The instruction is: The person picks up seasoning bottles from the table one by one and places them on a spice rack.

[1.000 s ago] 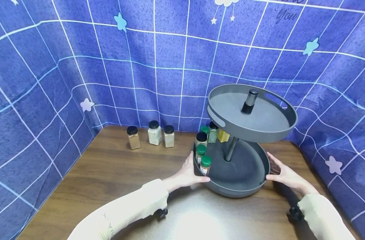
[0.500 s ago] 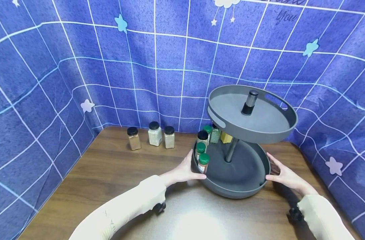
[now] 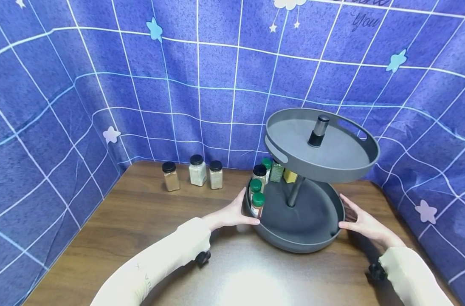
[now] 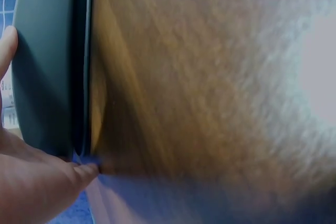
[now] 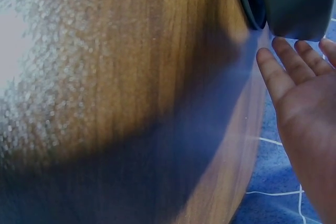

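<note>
A dark grey two-tier turntable (image 3: 322, 172) stands on the wooden table. In the head view my left hand (image 3: 232, 213) rests against the left rim of the lower tray (image 3: 312, 221), thumb along the front and fingers reaching back. My right hand (image 3: 367, 221) touches the opposite rim with fingers spread; the right wrist view shows those fingers (image 5: 296, 66) nearly straight. Along the tray's left inner edge stand two green-lidded spice jars (image 3: 257, 200) and a black-lidded one (image 3: 260, 172). Further back are another green-lidded jar (image 3: 266, 165), a green-filled jar (image 3: 277, 173) and a yellow one (image 3: 290, 176), partly hidden by the upper tray.
Three black-lidded spice jars, one tan (image 3: 171, 178), one white (image 3: 197, 172) and one pale (image 3: 215, 176), stand on the table left of the turntable. A blue curtain (image 3: 201, 85) with white lines hangs behind. The upper tray (image 3: 345, 146) overhangs the lower one.
The lower tray has turned clockwise as seen from above: front jars shifted back and left, rear jars shifted right. My left hand slid left and back with it; my right hand stayed nearly still.
</note>
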